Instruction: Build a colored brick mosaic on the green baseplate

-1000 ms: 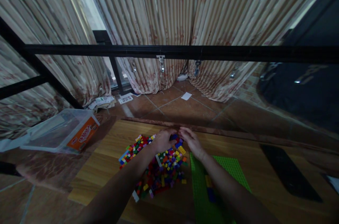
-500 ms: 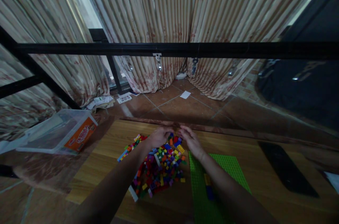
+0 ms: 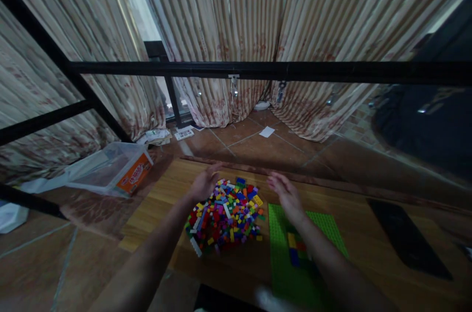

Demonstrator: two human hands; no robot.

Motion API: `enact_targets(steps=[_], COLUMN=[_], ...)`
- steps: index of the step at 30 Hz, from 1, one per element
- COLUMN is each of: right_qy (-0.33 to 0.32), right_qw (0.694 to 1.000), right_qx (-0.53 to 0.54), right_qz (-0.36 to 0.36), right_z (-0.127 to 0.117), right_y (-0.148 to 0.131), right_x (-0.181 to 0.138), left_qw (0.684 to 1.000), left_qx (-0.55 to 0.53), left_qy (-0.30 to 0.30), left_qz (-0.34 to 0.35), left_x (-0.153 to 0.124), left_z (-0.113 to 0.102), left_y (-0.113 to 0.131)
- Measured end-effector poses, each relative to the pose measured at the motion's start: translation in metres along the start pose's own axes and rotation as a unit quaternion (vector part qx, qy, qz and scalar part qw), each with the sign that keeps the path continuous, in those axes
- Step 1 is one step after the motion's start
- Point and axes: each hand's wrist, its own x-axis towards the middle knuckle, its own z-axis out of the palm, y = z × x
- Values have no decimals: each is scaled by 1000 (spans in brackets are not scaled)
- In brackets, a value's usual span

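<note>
A heap of loose coloured toy bricks (image 3: 230, 218) lies on the wooden table. My left hand (image 3: 204, 185) is at the heap's far left edge, fingers stretched out and slightly curved. On the other side, my right hand (image 3: 287, 196) hovers beyond the heap's right edge, fingers extended and nothing visible in them. Under my right forearm is a green studded baseplate (image 3: 278, 267). A yellow brick (image 3: 292, 240) and a blue brick (image 3: 294, 257) sit on it, with an orange-red one beside them, partly hidden by the arm.
A dark flat slab (image 3: 407, 238) lies on the table (image 3: 158, 194) at the right. On the floor at left stands a clear plastic box (image 3: 106, 169) with an orange label. A black metal bar (image 3: 258, 71) crosses in front of patterned curtains (image 3: 239, 16).
My hands have moved apart, the left one going left and the right one right, uncovering more of the heap. The whole view has shifted slightly.
</note>
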Motion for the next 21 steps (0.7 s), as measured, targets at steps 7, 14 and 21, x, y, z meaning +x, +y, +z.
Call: enact_targets(steps=[7,14,21], right_qy=[74,69,-145], right_qw=[994,980,939], right_qx=[-69,-176,-292], right_qz=[35,68,-112], right_z=[-63,-74,-1], right_y=[-29,-14,-7], right_x=[-72,-133,-165], left_qw=[976,945,922], left_qx=[-45,-53,2], left_qy=[175,259,321], left_qz=[-125,-191,-216], left_x=[-71,-143,-143], left_z=[-58,-21,15], left_y=[-41,-37,-7])
